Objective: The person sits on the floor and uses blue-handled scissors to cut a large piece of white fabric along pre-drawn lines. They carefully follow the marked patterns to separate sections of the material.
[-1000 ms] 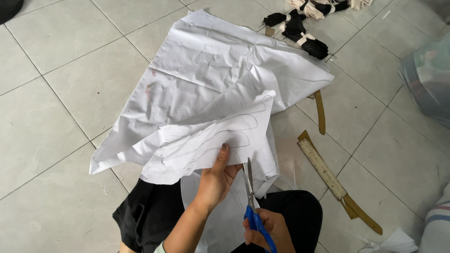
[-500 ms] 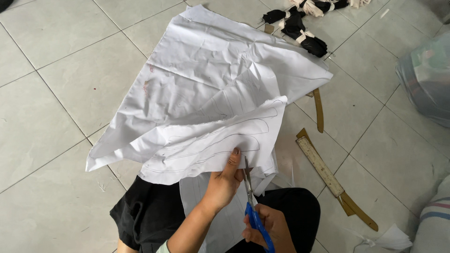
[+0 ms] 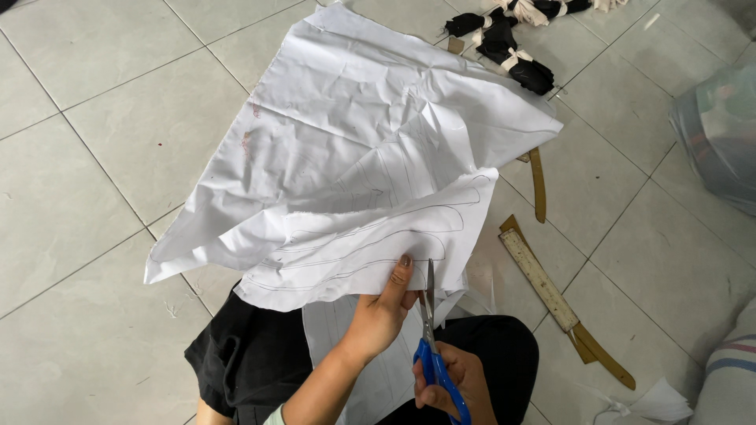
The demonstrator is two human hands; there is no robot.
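Observation:
A large crumpled white sheet with pencilled curved outlines lies spread over the tiled floor and my lap. My left hand pinches its near edge, thumb on top, lifting a folded flap. My right hand grips blue-handled scissors, whose blades point up into the sheet's edge just right of my left thumb. A cut strip of white sheet hangs down between my knees.
A wooden ruler with a curved end lies on the floor at right, a second curved wooden piece beyond it. Black and white cloth bundles lie at the top. A plastic bag sits far right. My black trousers cover my legs.
The sheet has shifted slightly to the right and its flap has risen. My left hand has slid along the edge, and the scissors have advanced a little into the sheet.

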